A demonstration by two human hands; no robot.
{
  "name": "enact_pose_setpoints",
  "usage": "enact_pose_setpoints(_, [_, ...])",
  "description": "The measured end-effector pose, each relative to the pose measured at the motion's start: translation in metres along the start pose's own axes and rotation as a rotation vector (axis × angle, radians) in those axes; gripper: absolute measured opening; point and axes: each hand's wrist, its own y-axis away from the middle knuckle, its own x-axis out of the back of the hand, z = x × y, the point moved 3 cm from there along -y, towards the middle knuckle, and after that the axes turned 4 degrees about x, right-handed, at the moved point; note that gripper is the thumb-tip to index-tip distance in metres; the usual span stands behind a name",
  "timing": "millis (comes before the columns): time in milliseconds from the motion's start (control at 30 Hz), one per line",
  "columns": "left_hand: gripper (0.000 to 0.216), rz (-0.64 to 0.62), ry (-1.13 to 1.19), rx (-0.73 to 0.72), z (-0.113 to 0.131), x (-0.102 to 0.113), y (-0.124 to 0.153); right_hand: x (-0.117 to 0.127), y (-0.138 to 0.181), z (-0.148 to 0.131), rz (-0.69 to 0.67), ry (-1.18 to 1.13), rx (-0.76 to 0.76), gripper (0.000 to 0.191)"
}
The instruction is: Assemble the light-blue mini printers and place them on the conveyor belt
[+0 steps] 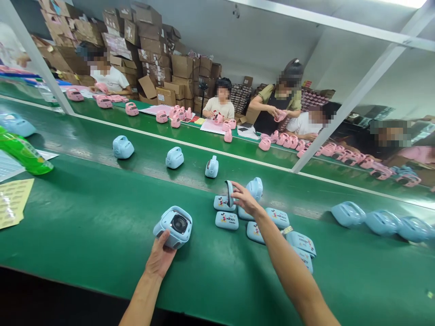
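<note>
Head camera, and it's basically a two-handed hold: a light-blue speaker housing (169, 231) is gripped by the left hand (161, 257) over the near part of the green worktop (102, 235), thumb pressed against its near side, with the other fingers mostly hidden underneath; its open face is tipped upward, so a round black speaker cone (180, 223) can be seen inside; out ahead and to the right, a light-blue panel (229, 192) is pinched edge-on in a narrow grip between the thumb and fingers of the right hand (244, 199); whether that panel is touching anything below can't really be told from this angle; just under and beside the right forearm, a loose cluster of printed panels (227, 220) is laid out, MICKEY lettering readable on some, a few partly covered by the arm; farther off, closed blue units (174, 158) are spaced along the line, with more bunched at the right; on the left side, a green bottle (29, 151) is seen lying near a yellow sticker sheet (15, 203); across the way, pink units (131, 109) are being handled by co-workers (110, 79), with cardboard boxes (183, 68) piled behind them.
</note>
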Motion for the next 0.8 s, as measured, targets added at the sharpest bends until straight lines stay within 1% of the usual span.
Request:
enact_pose_setpoints(67, [0.052, 0.019, 0.051, 0.027, 0.002, -0.003, -0.001, -0.015, 0.008, 0.008, -0.059, -0.374, -0.097, 0.057])
enact_pose_setpoints(133, [0.05, 0.023, 0.073, 0.035, 0.006, -0.008, -0.001, -0.037, 0.017, 0.014, -0.105, -0.622, -0.147, 0.057])
enact_pose_setpoints(200, [0.052, 0.027, 0.067, 0.031, 0.009, -0.014, 0.0, -0.059, 0.023, 0.018, -0.122, -0.771, -0.168, 0.062])
enact_pose_setpoints(267, [0.053, 0.046, 0.057, 0.025, 0.012, -0.019, 0.003, -0.077, 0.026, 0.018, -0.15, -0.849, -0.177, 0.065])
enact_pose_setpoints(333, [0.049, 0.07, 0.058, 0.017, 0.015, -0.022, 0.006, -0.089, 0.025, 0.015, -0.204, -0.895, -0.177, 0.066])
enact_pose_setpoints(433, [0.043, 0.084, 0.066, -0.001, 0.02, -0.023, 0.011, -0.098, 0.023, 0.011, -0.261, -0.916, -0.174, 0.064])
enact_pose_setpoints(600, [0.041, 0.089, 0.042, -0.03, 0.027, -0.018, 0.01, -0.106, 0.021, 0.009, -0.202, -0.763, -0.166, 0.064])
enact_pose_setpoints(700, [0.047, 0.077, -0.01, -0.041, 0.026, -0.019, 0.007, -0.109, 0.023, 0.006, -0.233, -0.714, -0.095, 0.066])
enact_pose_setpoints(800, [0.06, 0.061, -0.106, -0.111, 0.021, -0.026, 0.006, -0.116, 0.027, 0.002, -0.245, -0.745, -0.055, 0.074])
